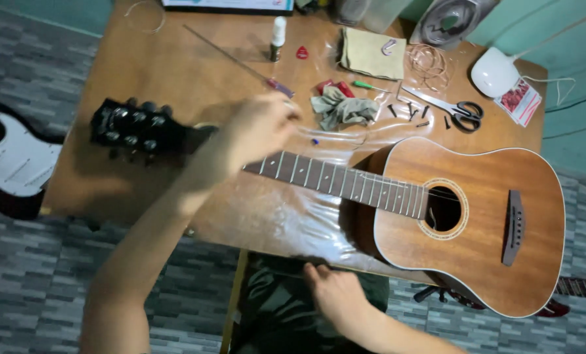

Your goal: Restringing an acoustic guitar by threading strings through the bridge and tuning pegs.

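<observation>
Reaching left hand (257, 128) over guitar (463, 223) neck (339, 180), fingers pinched, on what cannot tell: blurred. Resting right hand (335, 292) half curled, holding nothing, at table (175, 59) front edge near plastic sheet (286, 216). Lying flat across table, body overhanging. Judging light, hollow, easily dented; gripping neck and body side. Lying beyond: rag (342, 108), scissors (453, 108).

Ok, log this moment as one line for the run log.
left hand: blurred, over guitar neck near headstock | right hand: at table edge below acoustic guitar | scissors: behind the body
</observation>
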